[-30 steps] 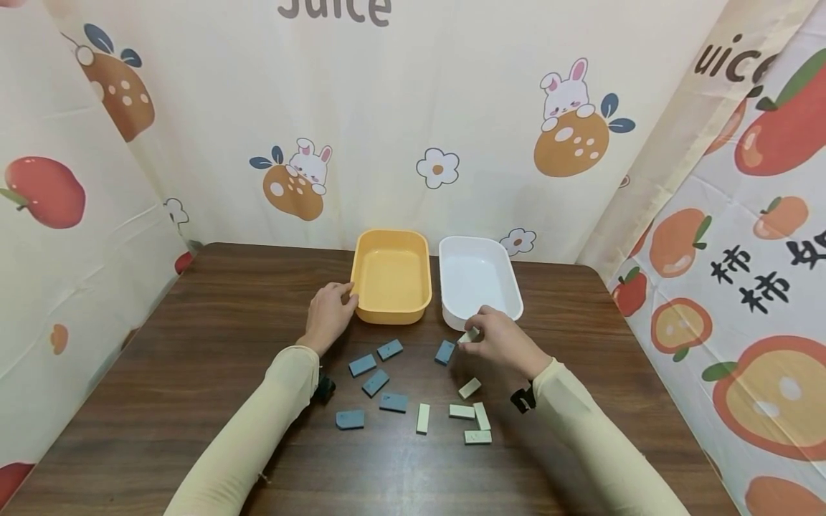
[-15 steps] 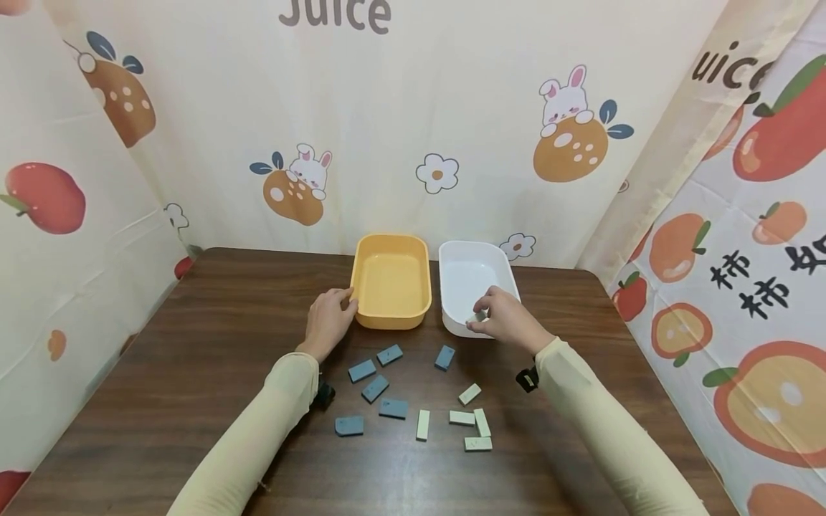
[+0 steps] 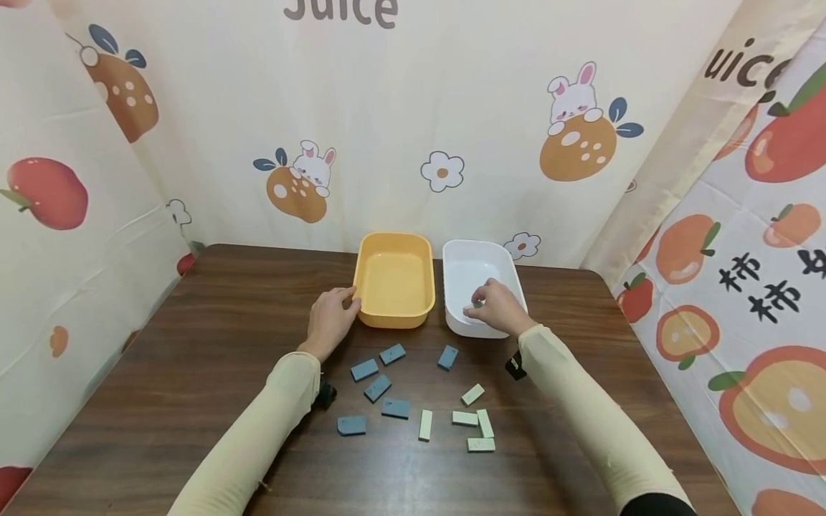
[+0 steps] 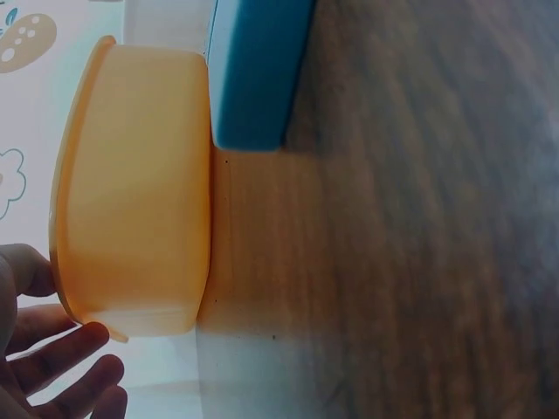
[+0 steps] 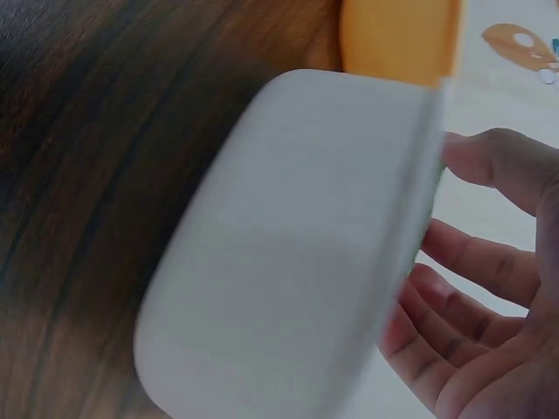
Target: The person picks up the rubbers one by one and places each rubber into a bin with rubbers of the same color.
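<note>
My left hand (image 3: 331, 319) grips the left rim of a yellow plastic tray (image 3: 395, 315); the left wrist view shows thumb and fingers at the rim (image 4: 65, 297). Over the front part of a white tray (image 3: 477, 328), my right hand (image 3: 502, 308) has its thumb and fingers close together. A thin pale green edge shows between them in the right wrist view, from a small rectangular block pinched there; the rest of it is hidden behind the white tray's wall (image 5: 279, 244). In front of the trays lie several blue blocks (image 3: 395, 408) and several pale green blocks (image 3: 480, 445).
The trays stand side by side at the back of a brown wooden table (image 3: 258, 301), near a printed curtain (image 3: 387, 107). One blue block (image 3: 447, 357) lies apart, before the white tray. A blue block (image 4: 258, 70) looms close in the left wrist view.
My right hand has carried the pale green block from in front of the white tray up and over its front rim. The left hand has stayed at the yellow tray.
</note>
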The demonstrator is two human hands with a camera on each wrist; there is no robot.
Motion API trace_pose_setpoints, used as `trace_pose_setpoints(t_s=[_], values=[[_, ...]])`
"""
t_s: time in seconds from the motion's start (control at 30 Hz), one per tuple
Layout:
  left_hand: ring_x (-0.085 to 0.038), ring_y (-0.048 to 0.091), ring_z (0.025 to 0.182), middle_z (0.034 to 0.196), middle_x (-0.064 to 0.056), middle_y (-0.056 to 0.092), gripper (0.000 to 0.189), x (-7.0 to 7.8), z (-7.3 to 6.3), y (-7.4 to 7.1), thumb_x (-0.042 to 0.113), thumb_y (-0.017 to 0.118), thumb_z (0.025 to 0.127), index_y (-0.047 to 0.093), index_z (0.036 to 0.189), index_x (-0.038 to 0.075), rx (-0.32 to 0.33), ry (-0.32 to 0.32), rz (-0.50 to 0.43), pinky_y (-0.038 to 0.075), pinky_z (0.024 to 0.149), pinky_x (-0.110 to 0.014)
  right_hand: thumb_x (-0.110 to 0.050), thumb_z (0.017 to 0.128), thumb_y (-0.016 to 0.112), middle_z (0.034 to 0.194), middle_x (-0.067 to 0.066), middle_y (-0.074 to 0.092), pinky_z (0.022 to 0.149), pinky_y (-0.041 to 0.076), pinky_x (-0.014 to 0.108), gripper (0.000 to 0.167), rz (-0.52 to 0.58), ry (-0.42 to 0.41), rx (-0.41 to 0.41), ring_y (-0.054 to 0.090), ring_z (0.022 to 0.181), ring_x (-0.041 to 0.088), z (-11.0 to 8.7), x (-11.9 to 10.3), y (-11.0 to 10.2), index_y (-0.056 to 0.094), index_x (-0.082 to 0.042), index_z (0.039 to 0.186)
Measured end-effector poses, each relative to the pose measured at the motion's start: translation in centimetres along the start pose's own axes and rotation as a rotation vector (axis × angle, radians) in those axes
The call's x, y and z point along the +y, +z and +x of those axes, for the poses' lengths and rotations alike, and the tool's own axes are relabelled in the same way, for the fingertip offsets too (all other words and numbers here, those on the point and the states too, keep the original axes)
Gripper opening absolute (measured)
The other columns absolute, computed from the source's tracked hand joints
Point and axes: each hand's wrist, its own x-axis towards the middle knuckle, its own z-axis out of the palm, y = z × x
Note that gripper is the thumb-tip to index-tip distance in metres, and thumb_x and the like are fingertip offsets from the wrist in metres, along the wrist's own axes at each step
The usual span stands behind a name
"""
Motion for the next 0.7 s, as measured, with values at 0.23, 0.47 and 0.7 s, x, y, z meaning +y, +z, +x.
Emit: trace_pose_setpoints(t_s=[0.23, 0.47, 0.7], values=[[-0.035, 0.057, 0.117, 0.130, -0.015, 0.064, 0.039, -0.3, 0.1, 0.1, 0.027, 0.057, 0.097, 0.063, 0.131, 0.008, 0.005, 0.009, 0.008, 0.044, 0.101, -0.051, -0.027, 0.081, 0.075, 0.089, 0.014, 0.061, 0.072, 0.046, 0.034, 0.030, 0.004, 0.058, -0.030, 0.054, 0.079, 0.022, 1.6, 0.8, 1.4, 0.073, 0.003, 0.087], [-0.035, 0.058, 0.118, 0.131, -0.015, 0.063, 0.040, -0.3, 0.2, 0.0, 0.028, 0.056, 0.098, 0.062, 0.131, 0.008, -0.009, 0.036, 0.044, 0.046, 0.099, -0.051, -0.026, 0.081, 0.076, 0.088, 0.013, 0.066, 0.072, 0.048, 0.032, 0.028, 0.044, 0.159, -0.095, 0.057, 0.081, 0.022, 2.6, 1.1, 2.1, 0.073, 0.001, 0.087], [-0.034, 0.058, 0.116, 0.131, -0.015, 0.063, 0.040, -0.3, 0.2, 0.0, 0.028, 0.056, 0.098, 0.062, 0.132, 0.008, -0.009, 0.039, 0.049, 0.047, 0.098, -0.050, -0.027, 0.084, 0.074, 0.086, 0.008, 0.069, 0.070, 0.050, 0.031, 0.025, 0.041, 0.228, -0.196, 0.059, 0.079, 0.020, 3.7, 1.4, 2.8, 0.073, -0.002, 0.087]])
